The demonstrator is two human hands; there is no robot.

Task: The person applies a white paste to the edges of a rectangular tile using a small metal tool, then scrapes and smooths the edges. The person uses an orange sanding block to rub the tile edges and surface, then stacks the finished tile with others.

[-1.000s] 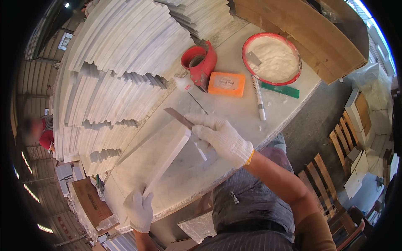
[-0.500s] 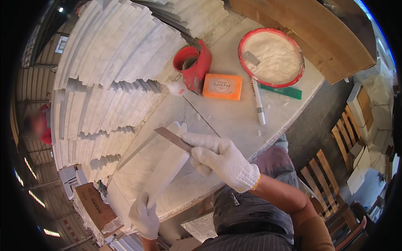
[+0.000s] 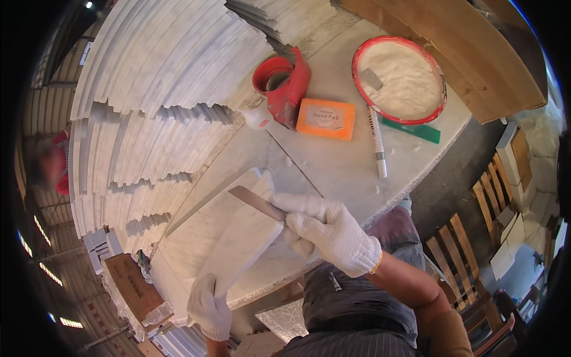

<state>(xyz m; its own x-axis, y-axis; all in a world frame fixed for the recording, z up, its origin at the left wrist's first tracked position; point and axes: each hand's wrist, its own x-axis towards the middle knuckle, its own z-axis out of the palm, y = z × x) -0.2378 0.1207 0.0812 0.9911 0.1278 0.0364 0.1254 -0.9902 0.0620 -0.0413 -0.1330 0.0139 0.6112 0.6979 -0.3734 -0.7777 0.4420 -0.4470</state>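
My left hand (image 3: 209, 310), in a white knit glove, is closed around the near end of a white, grey-veined marble strip (image 3: 235, 253). The strip slants up and to the right from that hand, raised at a tilt over the stone worktop. In its own white glove, my right hand (image 3: 334, 233) pinches a thin, flat metal blade (image 3: 251, 200) between thumb and fingers. The blade points up and left across the strip's far end; whether it touches the stone I cannot tell.
Stacked marble strips (image 3: 160, 59) fill the left. Farther back are a red tape dispenser (image 3: 285, 89), an orange hand pad (image 3: 325, 119), a marker (image 3: 377, 143), a green tool (image 3: 416, 131) and a red-rimmed bowl of white paste (image 3: 439, 110). Cardboard (image 3: 470, 53) stands behind; a person (image 3: 56, 163) is far left.
The view has shifted a little, so the worktop things sit farther right. Both hands have come slightly nearer with the strip and blade, and more of the strip's broad face shows.
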